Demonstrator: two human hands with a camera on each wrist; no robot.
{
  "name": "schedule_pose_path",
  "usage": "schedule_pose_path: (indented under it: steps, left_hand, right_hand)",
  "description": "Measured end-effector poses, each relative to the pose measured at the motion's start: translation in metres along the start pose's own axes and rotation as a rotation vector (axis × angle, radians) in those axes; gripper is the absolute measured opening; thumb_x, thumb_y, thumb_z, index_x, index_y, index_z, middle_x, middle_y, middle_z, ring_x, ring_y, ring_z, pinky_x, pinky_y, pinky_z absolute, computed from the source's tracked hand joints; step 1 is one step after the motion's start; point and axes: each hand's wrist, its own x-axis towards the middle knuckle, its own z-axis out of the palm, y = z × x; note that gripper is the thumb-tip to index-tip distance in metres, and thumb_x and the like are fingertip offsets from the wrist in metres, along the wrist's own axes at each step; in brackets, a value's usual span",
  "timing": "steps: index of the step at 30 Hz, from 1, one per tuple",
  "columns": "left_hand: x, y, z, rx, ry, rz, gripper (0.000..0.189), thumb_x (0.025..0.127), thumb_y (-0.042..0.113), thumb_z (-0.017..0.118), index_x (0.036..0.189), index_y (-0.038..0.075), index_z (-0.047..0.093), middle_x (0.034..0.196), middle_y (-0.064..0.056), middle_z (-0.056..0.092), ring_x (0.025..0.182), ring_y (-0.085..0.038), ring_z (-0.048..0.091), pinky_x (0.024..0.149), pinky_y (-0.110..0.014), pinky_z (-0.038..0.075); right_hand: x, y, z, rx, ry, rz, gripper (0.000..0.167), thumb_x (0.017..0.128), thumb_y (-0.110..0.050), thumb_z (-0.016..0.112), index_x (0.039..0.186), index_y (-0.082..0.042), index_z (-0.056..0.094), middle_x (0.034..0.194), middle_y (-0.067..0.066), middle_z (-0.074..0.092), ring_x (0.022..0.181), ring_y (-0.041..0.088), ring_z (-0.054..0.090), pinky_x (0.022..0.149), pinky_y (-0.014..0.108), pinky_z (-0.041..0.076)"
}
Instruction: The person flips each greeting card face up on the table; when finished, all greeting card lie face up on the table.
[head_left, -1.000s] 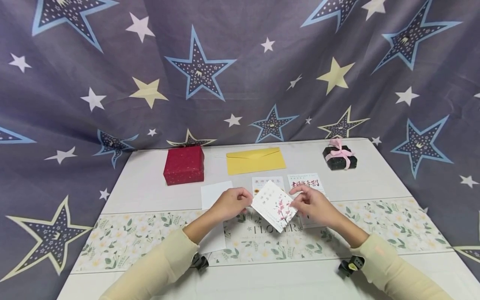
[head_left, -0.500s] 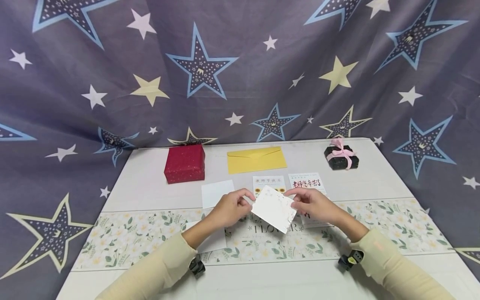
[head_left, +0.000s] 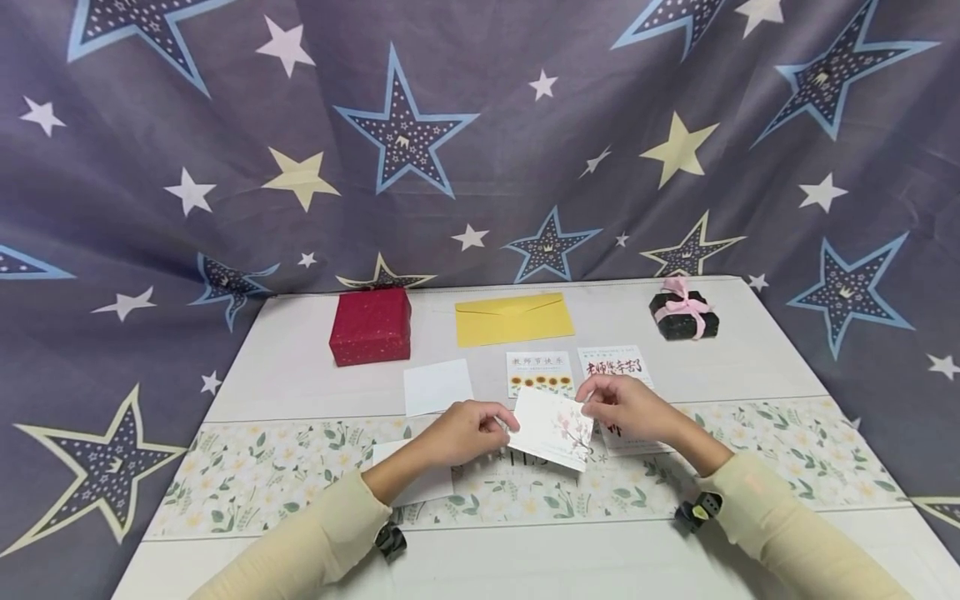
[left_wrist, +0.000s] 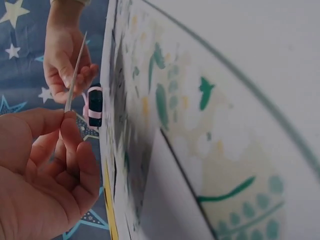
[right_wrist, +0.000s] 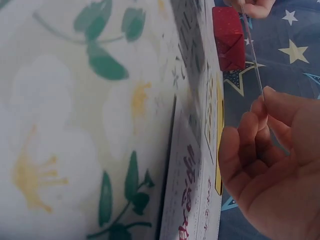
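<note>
So, a big dark cloth (head_left: 495,158) with stars hangs behind everything. In front is the white table (head_left: 555,562), with a flower strip (head_left: 247,475) across it. Toward the back sit a yellow envelope (head_left: 514,323), a red box (head_left: 371,327) and a black box with a pink bow (head_left: 681,327). A white paper (head_left: 429,490) lies by the left arm (head_left: 285,542); if that arm drops, it might push the paper crooked. The right hand (head_left: 630,410) and left hand (head_left: 465,435) are apart, each pinching one side of a small card with pink flowers (head_left: 543,429), up off the table. Only fingertips (left_wrist: 50,120) hold it, so a loose pinch could let it fall. Pushing both hands inward may bend it, because it looks thin. Pulling hard could rip it.
</note>
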Motion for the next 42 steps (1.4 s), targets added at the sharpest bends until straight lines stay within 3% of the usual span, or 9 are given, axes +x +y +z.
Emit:
schedule_pose_path:
  steps: [7, 12, 17, 21, 24, 26, 42]
  left_hand:
    - [0.002, -0.002, 0.01, 0.056, -0.005, 0.03, 0.016, 0.094, 0.013, 0.067, 0.108, 0.017, 0.075, 0.079, 0.002, 0.073, 0.056, -0.003, 0.051, 0.053, -0.019, 0.041]
    - [0.004, -0.001, 0.012, 0.061, -0.006, 0.034, 0.022, 0.09, 0.013, 0.076, 0.112, 0.015, 0.076, 0.079, 0.01, 0.073, 0.061, -0.002, 0.058, 0.059, -0.019, 0.046]
    - [0.005, -0.002, 0.015, 0.118, 0.0, 0.067, 0.034, 0.088, 0.013, 0.079, 0.122, 0.012, 0.074, 0.077, 0.012, 0.072, 0.059, 0.002, 0.054, 0.06, -0.017, 0.044]
    - [0.005, -0.003, 0.019, 0.192, -0.001, 0.098, 0.036, 0.089, 0.016, 0.079, 0.125, 0.01, 0.074, 0.076, 0.013, 0.07, 0.059, 0.005, 0.051, 0.062, -0.015, 0.044]
    - [0.006, -0.002, 0.023, 0.26, -0.004, 0.114, 0.036, 0.09, 0.018, 0.079, 0.124, 0.01, 0.074, 0.074, 0.015, 0.069, 0.061, 0.007, 0.051, 0.066, -0.015, 0.045]
    - [0.006, -0.001, 0.024, 0.304, -0.003, 0.119, 0.035, 0.09, 0.019, 0.079, 0.124, 0.011, 0.074, 0.073, 0.016, 0.067, 0.062, 0.007, 0.05, 0.067, -0.015, 0.045]
    - [0.013, 0.001, 0.029, 0.472, -0.032, 0.129, 0.033, 0.093, 0.026, 0.076, 0.125, 0.017, 0.074, 0.064, 0.018, 0.056, 0.056, 0.004, 0.043, 0.062, -0.016, 0.038]
  right_hand:
    - [0.004, 0.003, -0.005, -0.071, -0.038, -0.018, 0.015, 0.098, -0.014, 0.065, 0.11, -0.013, 0.074, 0.076, 0.0, 0.063, 0.06, 0.005, 0.049, 0.055, 0.023, 0.044]
    - [0.007, 0.003, -0.01, -0.086, -0.074, -0.043, 0.022, 0.097, -0.012, 0.067, 0.117, -0.008, 0.074, 0.092, 0.004, 0.071, 0.063, 0.004, 0.049, 0.058, 0.023, 0.046]
    - [0.012, 0.008, -0.005, -0.136, -0.076, -0.047, 0.023, 0.097, -0.012, 0.067, 0.118, -0.012, 0.075, 0.106, 0.006, 0.076, 0.059, 0.004, 0.046, 0.058, 0.023, 0.047]
    - [0.015, 0.011, 0.0, -0.221, -0.08, -0.06, 0.022, 0.098, -0.013, 0.067, 0.118, -0.016, 0.076, 0.109, 0.002, 0.076, 0.073, 0.005, 0.059, 0.07, 0.027, 0.052]
    - [0.017, 0.012, 0.003, -0.265, -0.083, -0.072, 0.022, 0.099, -0.015, 0.066, 0.118, -0.017, 0.077, 0.111, 0.0, 0.075, 0.096, 0.012, 0.067, 0.086, 0.034, 0.056]
    - [0.018, 0.013, 0.004, -0.277, -0.087, -0.077, 0.022, 0.099, -0.015, 0.065, 0.118, -0.017, 0.077, 0.112, 0.0, 0.075, 0.103, 0.017, 0.069, 0.092, 0.04, 0.056]
    - [0.032, 0.018, 0.008, -0.376, -0.068, -0.113, 0.021, 0.098, -0.015, 0.067, 0.116, -0.021, 0.078, 0.108, -0.003, 0.075, 0.104, 0.02, 0.068, 0.094, 0.044, 0.054]
